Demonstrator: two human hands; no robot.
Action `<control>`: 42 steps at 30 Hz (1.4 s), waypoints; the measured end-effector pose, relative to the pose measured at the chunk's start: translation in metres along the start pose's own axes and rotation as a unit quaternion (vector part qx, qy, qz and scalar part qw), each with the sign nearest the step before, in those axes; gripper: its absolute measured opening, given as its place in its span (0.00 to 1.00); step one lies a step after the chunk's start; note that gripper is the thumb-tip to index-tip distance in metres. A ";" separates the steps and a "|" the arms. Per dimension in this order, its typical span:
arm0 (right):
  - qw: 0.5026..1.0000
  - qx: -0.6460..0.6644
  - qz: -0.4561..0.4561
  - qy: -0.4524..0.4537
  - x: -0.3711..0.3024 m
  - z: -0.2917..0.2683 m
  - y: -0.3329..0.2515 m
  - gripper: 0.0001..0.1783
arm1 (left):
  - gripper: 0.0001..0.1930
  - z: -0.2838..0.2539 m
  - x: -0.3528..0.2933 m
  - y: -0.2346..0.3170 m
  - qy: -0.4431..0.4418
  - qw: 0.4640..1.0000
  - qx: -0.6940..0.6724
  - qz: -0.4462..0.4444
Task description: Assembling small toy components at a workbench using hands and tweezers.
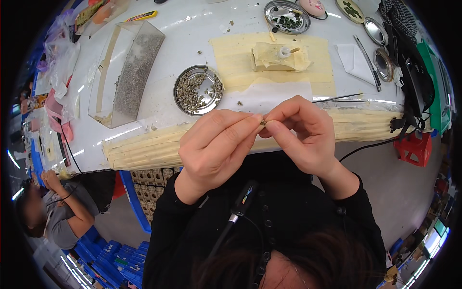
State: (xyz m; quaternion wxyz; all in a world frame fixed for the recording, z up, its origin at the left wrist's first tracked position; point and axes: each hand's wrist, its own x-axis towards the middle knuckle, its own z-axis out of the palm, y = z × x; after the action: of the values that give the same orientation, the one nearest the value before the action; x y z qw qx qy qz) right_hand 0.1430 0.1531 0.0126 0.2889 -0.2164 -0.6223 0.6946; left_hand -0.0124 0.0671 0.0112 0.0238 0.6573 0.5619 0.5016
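Observation:
Near the table's front edge, the fingertips of my left hand (215, 140) and my right hand (306, 135) meet. Both hands are closed in a pinch around a tiny brownish-grey piece (263, 123), mostly covered by the fingers; its exact kind is too small to make out. Just beyond my left hand stands a round metal dish (193, 113) with many small grey-brown pieces. Past my right hand, a block wrapped in yellowish tape (274, 59) carries a small white part with a short stick. White paper (269, 98) lies between the block and my hands.
A transparent box of small grey pieces (139, 62) stands at the left. At the back is a metal dish with dark green pieces (268, 24). Tweezers (341, 98) and a pen (368, 62) lie to the right. Another person (72, 212) sits at the lower left.

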 end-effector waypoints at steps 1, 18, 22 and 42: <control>0.999 -0.033 -0.022 0.002 0.000 0.000 0.001 0.04 | 0.13 0.000 0.000 -0.001 0.001 1.000 0.004 0.003; 0.985 0.145 0.094 -0.014 0.002 0.000 -0.002 0.05 | 0.11 0.002 -0.003 -0.004 -0.001 0.999 -0.042 -0.019; 0.999 -0.053 0.001 -0.009 -0.001 0.001 0.000 0.05 | 0.12 -0.001 -0.001 0.001 -0.017 0.999 -0.016 -0.027; 0.999 0.018 0.032 -0.036 -0.001 0.001 -0.002 0.04 | 0.12 0.003 -0.004 -0.002 0.003 0.997 -0.067 -0.047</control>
State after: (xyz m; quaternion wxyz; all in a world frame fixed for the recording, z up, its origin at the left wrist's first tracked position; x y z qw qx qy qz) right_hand 0.1431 0.1514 0.0142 0.2479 -0.2052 -0.6124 0.7221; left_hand -0.0113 0.0661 0.0064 0.0894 0.6255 0.5575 0.5385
